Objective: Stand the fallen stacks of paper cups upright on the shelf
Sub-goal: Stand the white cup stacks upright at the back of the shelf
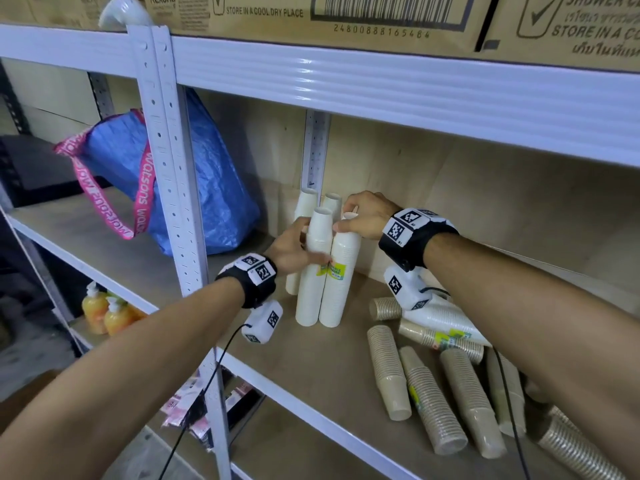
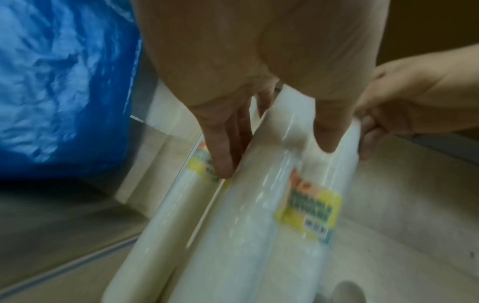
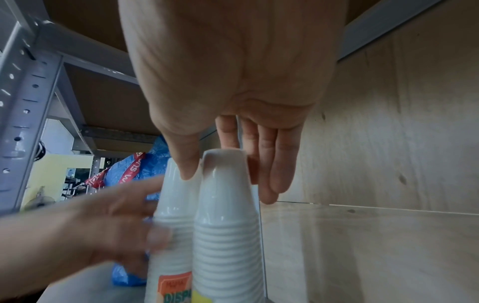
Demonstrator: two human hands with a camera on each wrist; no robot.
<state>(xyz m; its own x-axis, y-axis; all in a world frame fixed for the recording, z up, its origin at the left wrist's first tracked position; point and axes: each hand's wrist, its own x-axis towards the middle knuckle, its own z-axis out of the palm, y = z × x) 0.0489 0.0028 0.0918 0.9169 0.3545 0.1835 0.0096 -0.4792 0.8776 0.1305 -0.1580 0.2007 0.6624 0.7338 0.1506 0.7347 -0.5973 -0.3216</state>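
On the shelf (image 1: 311, 368), 4 white cup stacks (image 1: 308, 282) stand upright in a tight cluster at the far left, close to the back panel and the rear upright post. The 2 nearer stacks carry yellow labels and are wrapped in clear film.

The left hand (image 1: 291, 247) reaches in from the left; its fingers (image 2: 220, 151) lie fairly straight along the left side of the near-left stack, the thumb resting on its front, touching rather than curling round it. The right hand (image 1: 363, 216) comes over from the right and holds the top of the near-right stack (image 3: 228, 225), thumb on its left side and fingers (image 3: 269, 164) down its right side, clamped on the top cups.

To the right and nearer the shelf edge, several brown cup stacks (image 1: 429, 400) lie on their sides, with 1 white wrapped stack (image 1: 446, 320) lying across the far ones.

A blue bag (image 1: 214, 188) with pink straps stands left of the front post. Cardboard boxes (image 1: 381, 19) sit on the shelf above.
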